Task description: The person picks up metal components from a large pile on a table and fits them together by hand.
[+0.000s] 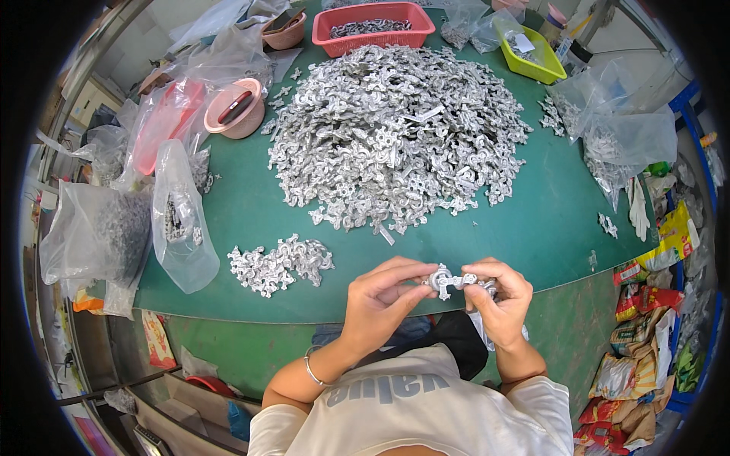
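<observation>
In front of my body, at the near edge of the green table, both hands are raised with their fingers closed. My left hand (386,298) pinches the left end of a small silver-grey metal casting (443,282) with rounded lobes. My right hand (498,300) closes on its right end; more grey metal shows between those fingers, and I cannot tell whether it is a separate piece. A large heap of similar castings (395,137) covers the middle of the table. A smaller pile of castings (280,264) lies left of my left hand.
Behind the heap stands a red basket (372,47) with castings in it. A pink bowl (234,114) and clear plastic bags (182,220) are at the left. A yellow-green basket (532,67) and a bag of parts (608,152) stand at the right of the green table (547,228).
</observation>
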`<state>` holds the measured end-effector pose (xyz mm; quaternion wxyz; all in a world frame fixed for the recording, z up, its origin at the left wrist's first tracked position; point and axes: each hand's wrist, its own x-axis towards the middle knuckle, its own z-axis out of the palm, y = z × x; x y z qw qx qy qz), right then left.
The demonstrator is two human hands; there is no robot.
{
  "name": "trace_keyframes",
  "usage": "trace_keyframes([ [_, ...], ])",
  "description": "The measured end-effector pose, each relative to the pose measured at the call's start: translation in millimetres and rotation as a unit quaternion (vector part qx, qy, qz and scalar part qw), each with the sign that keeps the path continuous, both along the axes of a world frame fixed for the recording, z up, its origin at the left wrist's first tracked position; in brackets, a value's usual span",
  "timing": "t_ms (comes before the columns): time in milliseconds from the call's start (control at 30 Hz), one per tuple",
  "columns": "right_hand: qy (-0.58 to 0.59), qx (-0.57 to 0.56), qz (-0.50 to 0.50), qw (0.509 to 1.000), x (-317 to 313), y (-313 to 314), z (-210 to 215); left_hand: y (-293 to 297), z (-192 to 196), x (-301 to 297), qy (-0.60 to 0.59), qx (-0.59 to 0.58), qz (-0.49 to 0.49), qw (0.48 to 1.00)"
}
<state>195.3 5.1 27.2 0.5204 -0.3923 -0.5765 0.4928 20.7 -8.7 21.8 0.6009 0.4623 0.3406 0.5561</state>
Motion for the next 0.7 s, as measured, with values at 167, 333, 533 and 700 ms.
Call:
trace_keyframes([
  [167, -0.019, 0.004, 0.006, 1.0, 1.2, -0.2, 1.2, 0.1, -0.3, -0.5, 0.005, 0.017, 0.006, 1.0],
  [333, -0.016, 0.004, 0.008, 1.0, 1.9, -0.6, 0.1, 0.0, -1.8, -0.7, 0.005, 0.018, 0.005, 1.0],
  [533, -0.023, 0.009, 0.007, 1.0, 3.6, -0.5, -0.8, 0.0, 0.6, 0.1, 0.017, 0.021, 0.009, 1.0],
  [700, -0.032, 0.03, 0.005, 0.999, 3.4, -0.8, 0.3, -2.0, 1.7, -0.4, 0.028, 0.021, 0.01, 0.999],
])
